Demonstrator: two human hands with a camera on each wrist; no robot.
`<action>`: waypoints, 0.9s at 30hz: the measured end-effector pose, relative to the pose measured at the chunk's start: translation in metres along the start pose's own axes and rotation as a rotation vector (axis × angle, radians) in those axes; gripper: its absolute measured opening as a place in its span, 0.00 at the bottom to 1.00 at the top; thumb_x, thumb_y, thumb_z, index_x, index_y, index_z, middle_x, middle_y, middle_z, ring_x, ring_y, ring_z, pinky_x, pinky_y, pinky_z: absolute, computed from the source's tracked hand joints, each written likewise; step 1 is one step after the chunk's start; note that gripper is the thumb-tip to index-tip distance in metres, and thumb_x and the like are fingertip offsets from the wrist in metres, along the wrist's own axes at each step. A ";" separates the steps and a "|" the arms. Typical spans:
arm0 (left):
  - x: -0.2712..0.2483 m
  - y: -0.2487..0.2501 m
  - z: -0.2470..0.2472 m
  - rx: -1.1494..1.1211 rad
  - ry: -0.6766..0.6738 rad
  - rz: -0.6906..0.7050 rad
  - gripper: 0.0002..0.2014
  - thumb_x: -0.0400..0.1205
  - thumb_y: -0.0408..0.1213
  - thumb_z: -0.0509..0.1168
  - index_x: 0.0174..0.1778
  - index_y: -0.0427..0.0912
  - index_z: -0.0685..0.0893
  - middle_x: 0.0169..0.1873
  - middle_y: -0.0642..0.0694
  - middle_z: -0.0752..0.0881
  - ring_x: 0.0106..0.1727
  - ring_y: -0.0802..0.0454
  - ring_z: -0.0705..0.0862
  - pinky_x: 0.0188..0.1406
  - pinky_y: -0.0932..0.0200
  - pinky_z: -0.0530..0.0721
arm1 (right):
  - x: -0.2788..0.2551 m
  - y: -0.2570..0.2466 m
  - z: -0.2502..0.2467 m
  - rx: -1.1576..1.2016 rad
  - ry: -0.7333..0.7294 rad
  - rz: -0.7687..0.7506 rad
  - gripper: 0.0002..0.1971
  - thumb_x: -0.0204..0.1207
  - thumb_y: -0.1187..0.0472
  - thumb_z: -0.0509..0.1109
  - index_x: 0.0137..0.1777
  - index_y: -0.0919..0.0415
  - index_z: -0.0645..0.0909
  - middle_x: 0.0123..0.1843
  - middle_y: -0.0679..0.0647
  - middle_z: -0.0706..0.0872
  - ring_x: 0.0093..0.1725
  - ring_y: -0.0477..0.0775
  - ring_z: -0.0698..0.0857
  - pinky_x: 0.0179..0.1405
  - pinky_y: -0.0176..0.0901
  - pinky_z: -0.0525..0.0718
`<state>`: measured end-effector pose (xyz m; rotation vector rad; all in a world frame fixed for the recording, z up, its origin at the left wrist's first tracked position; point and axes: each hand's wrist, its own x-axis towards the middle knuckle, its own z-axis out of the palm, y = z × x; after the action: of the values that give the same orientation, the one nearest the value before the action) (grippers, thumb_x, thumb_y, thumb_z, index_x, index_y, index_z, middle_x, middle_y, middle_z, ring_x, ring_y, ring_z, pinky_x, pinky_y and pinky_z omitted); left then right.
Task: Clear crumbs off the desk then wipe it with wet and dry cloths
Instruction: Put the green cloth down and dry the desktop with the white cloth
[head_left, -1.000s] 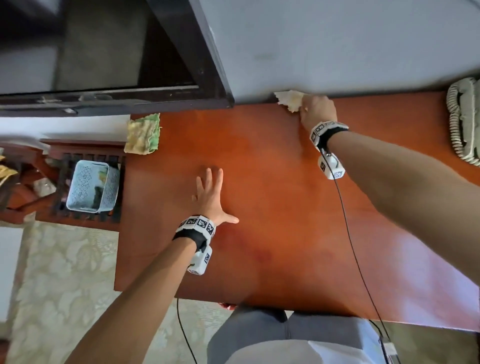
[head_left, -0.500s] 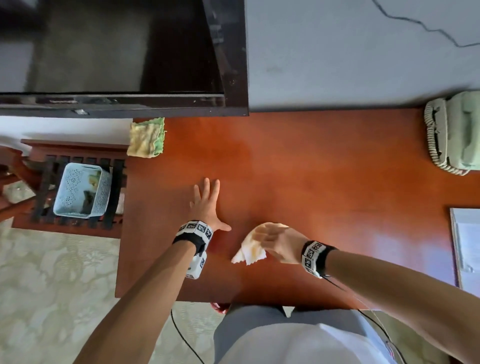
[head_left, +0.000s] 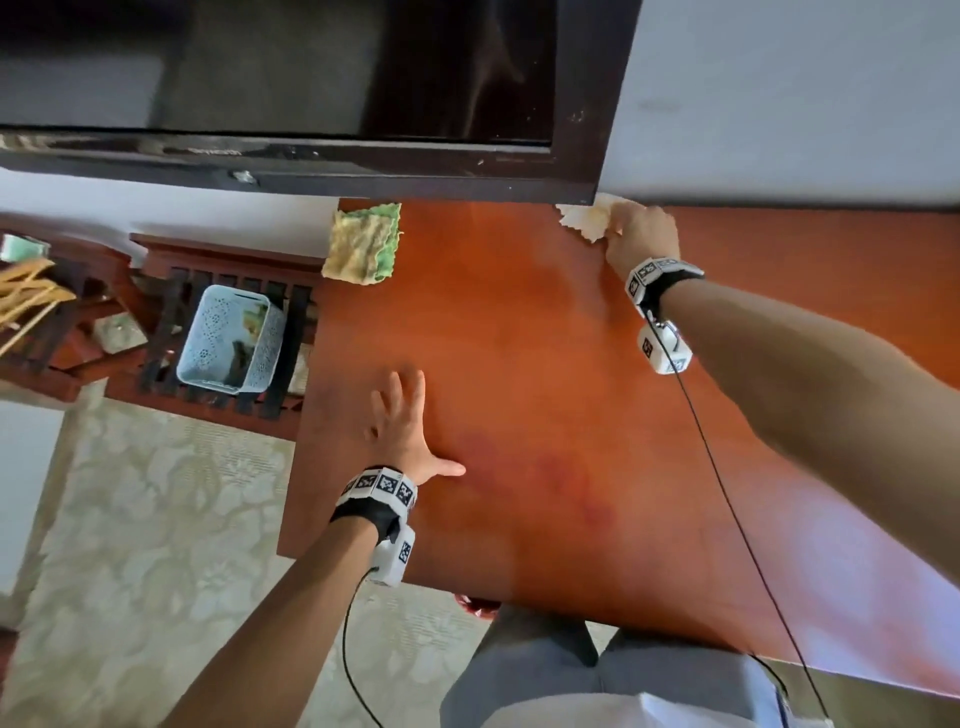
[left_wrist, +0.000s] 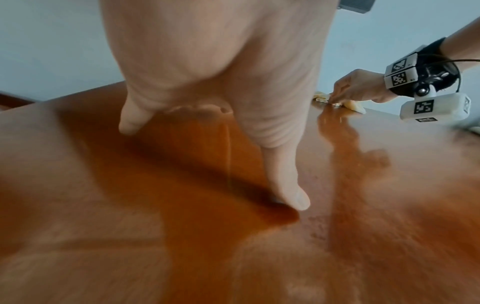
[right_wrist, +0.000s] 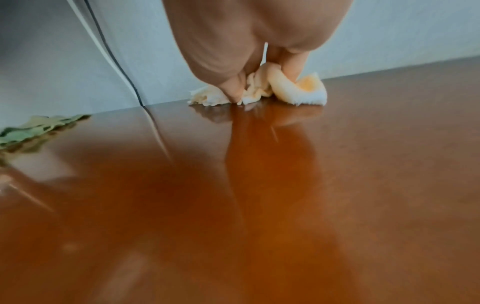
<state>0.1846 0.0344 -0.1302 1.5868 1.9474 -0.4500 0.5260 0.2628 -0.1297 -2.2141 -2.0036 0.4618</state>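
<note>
Head view: dark TV frame (head_left: 322, 161) overhangs the desk's (head_left: 545, 415) far edge; green-yellow cloth (head_left: 363, 241) lies at the far left corner, phone cord (head_left: 727, 493) trails across. Left hand (head_left: 400, 431) lies flat, fingers spread, near the left edge. Right hand (head_left: 641, 236) grips a crumpled white-yellow cloth (head_left: 584, 221), pressed down at the far edge against the wall.

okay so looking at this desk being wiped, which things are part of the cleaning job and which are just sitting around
Part of the job:
desk
white cloth, gripped by the right hand at the desk's back edge
green cloth, lying at the back left corner
left hand, flat on the desk

Just lying about:
TV
blue basket on the side rack
</note>
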 end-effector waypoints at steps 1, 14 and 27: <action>-0.001 -0.006 0.002 -0.004 -0.019 -0.006 0.79 0.57 0.59 0.88 0.87 0.61 0.30 0.88 0.50 0.29 0.89 0.36 0.36 0.82 0.23 0.59 | -0.004 -0.009 0.007 0.004 0.007 -0.027 0.07 0.72 0.63 0.66 0.46 0.58 0.84 0.44 0.62 0.89 0.43 0.70 0.86 0.45 0.53 0.83; -0.028 -0.018 0.024 -0.014 0.116 0.070 0.71 0.65 0.63 0.83 0.89 0.55 0.34 0.88 0.51 0.31 0.89 0.36 0.38 0.85 0.27 0.55 | -0.249 -0.040 0.089 0.009 -0.372 -0.670 0.23 0.83 0.55 0.64 0.78 0.48 0.73 0.80 0.46 0.73 0.78 0.53 0.72 0.68 0.56 0.81; -0.103 -0.057 0.107 -0.134 0.109 0.024 0.60 0.73 0.64 0.76 0.91 0.53 0.42 0.90 0.50 0.39 0.90 0.39 0.41 0.87 0.34 0.56 | -0.425 -0.011 0.119 0.066 -0.263 -0.808 0.17 0.78 0.51 0.72 0.67 0.48 0.84 0.73 0.41 0.81 0.75 0.48 0.77 0.64 0.45 0.82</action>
<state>0.1660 -0.1219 -0.1540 1.5764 1.9923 -0.2226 0.4467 -0.1685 -0.1780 -1.1704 -2.7112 0.6990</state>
